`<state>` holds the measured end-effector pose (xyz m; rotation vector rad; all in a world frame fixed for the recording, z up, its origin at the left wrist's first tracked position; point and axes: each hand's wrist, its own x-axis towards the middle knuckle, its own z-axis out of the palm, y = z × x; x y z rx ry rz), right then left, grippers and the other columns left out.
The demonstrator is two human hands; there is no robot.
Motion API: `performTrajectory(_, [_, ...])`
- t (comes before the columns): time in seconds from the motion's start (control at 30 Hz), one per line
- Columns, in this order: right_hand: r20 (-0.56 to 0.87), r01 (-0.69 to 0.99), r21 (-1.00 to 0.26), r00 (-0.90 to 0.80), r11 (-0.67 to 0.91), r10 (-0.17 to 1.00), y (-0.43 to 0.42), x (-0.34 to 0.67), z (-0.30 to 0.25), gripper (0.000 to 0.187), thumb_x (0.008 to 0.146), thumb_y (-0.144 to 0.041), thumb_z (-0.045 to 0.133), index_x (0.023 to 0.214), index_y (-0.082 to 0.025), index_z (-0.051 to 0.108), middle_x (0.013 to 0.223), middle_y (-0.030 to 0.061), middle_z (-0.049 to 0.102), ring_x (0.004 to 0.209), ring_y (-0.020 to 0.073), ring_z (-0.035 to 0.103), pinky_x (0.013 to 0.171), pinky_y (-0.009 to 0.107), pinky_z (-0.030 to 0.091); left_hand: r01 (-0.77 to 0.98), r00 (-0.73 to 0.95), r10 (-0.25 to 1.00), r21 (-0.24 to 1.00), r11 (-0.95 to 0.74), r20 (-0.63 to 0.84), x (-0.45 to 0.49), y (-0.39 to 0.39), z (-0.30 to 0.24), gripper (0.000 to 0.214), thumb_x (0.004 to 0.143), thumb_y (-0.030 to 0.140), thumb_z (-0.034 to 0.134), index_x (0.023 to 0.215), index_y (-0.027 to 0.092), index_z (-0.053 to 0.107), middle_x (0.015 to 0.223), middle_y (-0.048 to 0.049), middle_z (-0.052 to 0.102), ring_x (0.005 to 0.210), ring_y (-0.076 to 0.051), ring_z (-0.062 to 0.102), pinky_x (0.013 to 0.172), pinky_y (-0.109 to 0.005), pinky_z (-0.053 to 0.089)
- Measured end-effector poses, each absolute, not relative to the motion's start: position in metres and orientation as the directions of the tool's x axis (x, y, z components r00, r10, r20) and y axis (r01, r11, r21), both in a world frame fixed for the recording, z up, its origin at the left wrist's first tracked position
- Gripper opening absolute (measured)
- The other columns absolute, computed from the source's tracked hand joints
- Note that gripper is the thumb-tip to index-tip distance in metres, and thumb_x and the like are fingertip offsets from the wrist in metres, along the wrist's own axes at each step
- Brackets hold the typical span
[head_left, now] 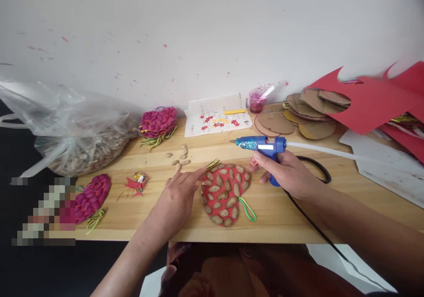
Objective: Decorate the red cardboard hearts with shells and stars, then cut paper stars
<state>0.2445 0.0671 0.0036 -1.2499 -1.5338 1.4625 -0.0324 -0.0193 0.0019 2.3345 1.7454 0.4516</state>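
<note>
A blue hot glue gun (261,144) is gripped in my right hand (291,171), its nozzle pointing left and a white glue stick trailing from its back. Below it lies a red heart-shaped piece (228,195) covered with peanut shells, with a green cord loop (248,209) at its right edge and a yellow-green tassel (213,163) at its top left. My left hand (177,200) rests by the heart's left edge, fingers stretched toward the tassel, apparently holding nothing. Several loose peanut shells (183,156) lie just beyond its fingertips.
A clear bag of peanut shells (89,151) stands at left. Purple shell-covered pieces (159,121) lie behind and at front left. Paper with red stars (217,116), a cup of purple paint (257,102), cardboard shapes (308,111) and red sheets (374,98) line the back. The gun's black cable (318,226) crosses the table edge.
</note>
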Motion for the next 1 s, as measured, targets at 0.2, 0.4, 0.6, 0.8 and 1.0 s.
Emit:
performTrajectory(0.2, [-0.150,0.203,-0.976,-0.342,-0.083,0.927,0.067,0.248,0.000,0.041,0.086,-0.060,0.065,0.090,-0.018,0.066,0.093,0.0090,0.068,0.081,0.0223,0.072,0.048,0.023,0.058,0.896,0.237,0.959,0.346,-0.277,0.154,-0.039,-0.033,0.007,0.039,0.096,0.013,0.044,0.132,0.015,0.058,0.096,-0.0084,0.071,0.090,-0.023,0.064,0.084,-0.039,0.053])
performTrajectory(0.4, [-0.174,0.161,-0.980,-0.401,-0.118,0.900,0.067,0.246,-0.001,0.043,0.085,-0.061,0.066,0.091,-0.018,0.063,0.093,0.0074,0.066,0.080,0.0216,0.073,0.049,0.022,0.058,0.905,0.186,0.977,0.368,-0.213,0.109,-0.046,-0.035,0.003,0.035,0.095,0.011,0.046,0.122,0.022,0.066,0.099,-0.0078,0.065,0.095,-0.021,0.061,0.087,-0.036,0.051])
performTrajectory(0.6, [-0.180,0.060,-0.983,-0.481,-0.173,0.858,0.066,0.243,-0.001,0.044,0.082,-0.062,0.068,0.086,-0.018,0.063,0.089,0.0061,0.066,0.081,0.0218,0.074,0.052,0.023,0.059,0.965,0.135,0.990,0.222,-0.141,0.041,-0.045,-0.040,0.010,0.019,0.093,0.020,0.056,0.107,0.020,0.069,0.098,-0.0088,0.065,0.095,-0.024,0.062,0.086,-0.038,0.050])
performTrajectory(0.8, [-0.193,0.050,-0.980,-0.447,-0.190,0.874,0.064,0.244,0.001,0.040,0.082,-0.058,0.071,0.087,-0.019,0.065,0.090,0.0063,0.068,0.082,0.0226,0.074,0.053,0.023,0.059,0.997,-0.062,0.991,0.026,0.066,-0.121,-0.056,-0.055,0.035,0.028,0.095,0.042,0.054,0.082,0.021,0.067,0.081,-0.0063,0.066,0.076,-0.024,0.064,0.067,-0.035,0.047])
performTrajectory(1.0, [-0.186,0.059,-0.982,-0.424,-0.177,0.886,0.063,0.241,0.004,0.041,0.079,-0.059,0.073,0.084,-0.019,0.065,0.089,0.0078,0.069,0.085,0.0237,0.072,0.054,0.024,0.059,0.952,0.160,0.984,0.250,-0.174,0.074,-0.056,-0.049,0.019,0.015,0.095,0.028,0.057,0.103,0.022,0.068,0.099,-0.0067,0.066,0.098,-0.024,0.062,0.087,-0.037,0.048])
